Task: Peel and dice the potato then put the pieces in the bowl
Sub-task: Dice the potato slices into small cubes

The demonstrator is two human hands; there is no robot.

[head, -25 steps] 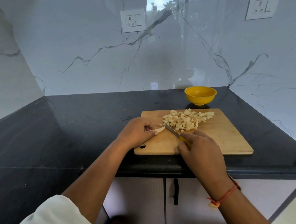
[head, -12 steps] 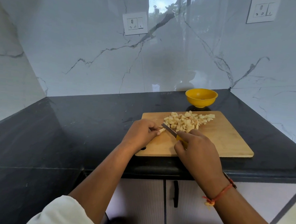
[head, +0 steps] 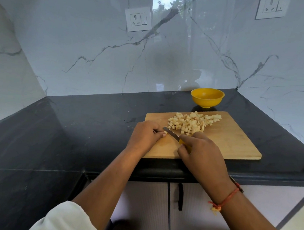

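The black stone countertop [head: 75, 128] fills the corner in front of me. On it, close to the front edge, lies the rectangular wooden cutting board [head: 231, 141].

My right hand [head: 202, 153] rests at the board's 6 o'clock edge. Its fingers are curled tight round the yellow handle of a small kitchen knife [head: 171, 133], forefinger stretched along the top. My left hand [head: 144, 135] sits at the board's 9 o'clock side, knuckles up and fingers bent under. The fingertips pinch a small pale scrap of peeled potato [head: 165, 132] down on the wood. I cannot tell how much of it is tucked beneath the fingers.

The heap of pale diced potato cubes [head: 190, 123] spreads over the far part of the board, from the middle toward 1 o'clock, with none of it in the bowl. The round yellow bowl [head: 206, 102] stands on the counter just beyond the board's far edge, at 12 o'clock from the heap and apart from it.

The steel blade points toward 10 o'clock from my right hand. Its tip meets the scrap right beside my left fingertips, and its back lies just short of the heap's near edge.
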